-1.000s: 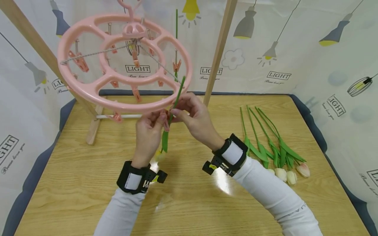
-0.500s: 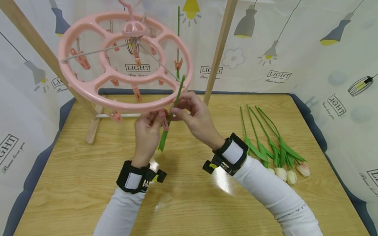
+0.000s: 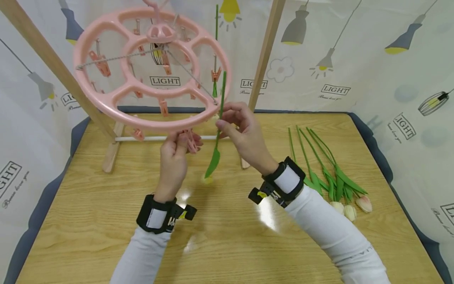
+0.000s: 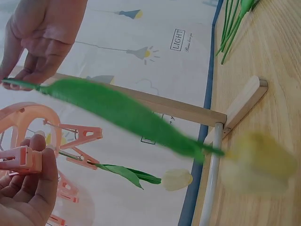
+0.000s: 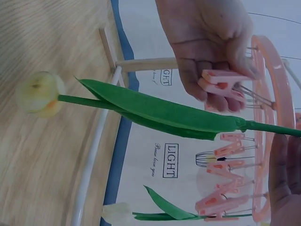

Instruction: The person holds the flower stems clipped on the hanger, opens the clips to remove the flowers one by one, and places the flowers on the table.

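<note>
In the head view my left hand [image 3: 174,161] grips a pink clothespin [image 3: 192,144] hanging from the front rim of a round pink drying hanger [image 3: 159,125]. To its right, my right hand [image 3: 244,132] pinches the green stem of a pale yellow tulip [image 3: 214,162]. The flower hangs head down, apart from the clothespin. Its bloom shows blurred in the left wrist view, while in the right wrist view the broad leaf [image 5: 160,110] crosses in front of the left hand. Another tulip [image 4: 176,180], white, hangs from a clip at the hanger's far right.
Several tulips [image 3: 330,181] lie on the table [image 3: 227,244] at the right. A wooden stand with slanting posts [image 3: 264,59] and a white crossbar [image 3: 152,138] surrounds the hanger. Other pink clothespins [image 3: 100,65] dangle from the hanger. A printed curtain encloses the back and sides.
My right hand has moved right and slightly up with the tulip, drawing its stem away from the clothespin. My left hand keeps hold of the clothespin. The hanger has shifted slightly.
</note>
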